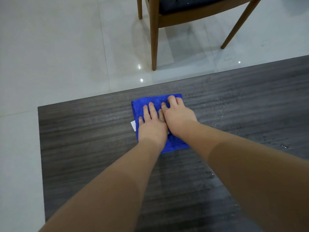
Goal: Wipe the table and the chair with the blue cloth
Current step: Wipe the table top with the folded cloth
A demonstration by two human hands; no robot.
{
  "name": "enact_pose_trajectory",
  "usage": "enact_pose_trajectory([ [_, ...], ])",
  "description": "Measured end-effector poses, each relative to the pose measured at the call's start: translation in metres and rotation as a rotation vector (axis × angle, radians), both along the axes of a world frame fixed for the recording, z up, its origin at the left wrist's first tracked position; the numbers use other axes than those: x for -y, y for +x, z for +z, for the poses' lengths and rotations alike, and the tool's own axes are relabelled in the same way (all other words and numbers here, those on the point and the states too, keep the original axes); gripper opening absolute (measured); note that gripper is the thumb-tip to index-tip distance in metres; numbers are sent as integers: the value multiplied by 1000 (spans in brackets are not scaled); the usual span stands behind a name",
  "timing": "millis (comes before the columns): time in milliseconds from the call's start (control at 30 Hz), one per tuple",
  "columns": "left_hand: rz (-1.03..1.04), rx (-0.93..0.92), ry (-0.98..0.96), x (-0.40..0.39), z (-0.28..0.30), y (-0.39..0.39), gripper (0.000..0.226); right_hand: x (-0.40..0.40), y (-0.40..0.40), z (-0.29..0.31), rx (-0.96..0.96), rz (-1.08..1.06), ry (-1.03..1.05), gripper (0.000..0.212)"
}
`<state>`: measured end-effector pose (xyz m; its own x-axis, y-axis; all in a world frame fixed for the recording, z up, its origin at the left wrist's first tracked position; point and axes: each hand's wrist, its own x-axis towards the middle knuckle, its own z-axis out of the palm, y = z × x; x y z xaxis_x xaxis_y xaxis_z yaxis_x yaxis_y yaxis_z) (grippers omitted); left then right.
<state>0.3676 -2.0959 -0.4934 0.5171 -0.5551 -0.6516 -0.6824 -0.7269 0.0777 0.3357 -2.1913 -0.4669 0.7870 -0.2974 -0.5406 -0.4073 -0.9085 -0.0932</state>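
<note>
I am pressing both hands flat on the blue cloth lying on the dark counter, my left hand beside my right hand, fingers overlapping. A wooden chair is standing on the floor beyond.

table: dark grey wood-grain top, its far edge and left corner in view
blue cloth: folded, lies flat on the table under both hands, near the far edge; a white tag sticks out just left of the left hand
hands: the left hand and right hand press flat on the cloth, side by side and touching
water drops: scattered on the table to the right of the right hand
floor: pale glossy tiles beyond and left of the hands
chair: wooden legs stand on the floor beyond the hands
</note>
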Motion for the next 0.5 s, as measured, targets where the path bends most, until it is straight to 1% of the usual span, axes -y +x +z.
enact_pose_trajectory([
  [133,9,3,-4,8,0,9,77,6,10,-1,-8,5,-11,63],
  [267,10,14,-9,15,-3,17,77,15,17,-6,19,-5,0,58],
  [333,11,28,-15,18,-6,22,79,20,21,-9,21,-10,8,62],
  [433,34,34,-22,23,-9,25,83,26,25,-11,-13,5,6,74],
  [500,66,37,-33,27,-10,27,82,31,29,-12,-17,31,1,74],
])
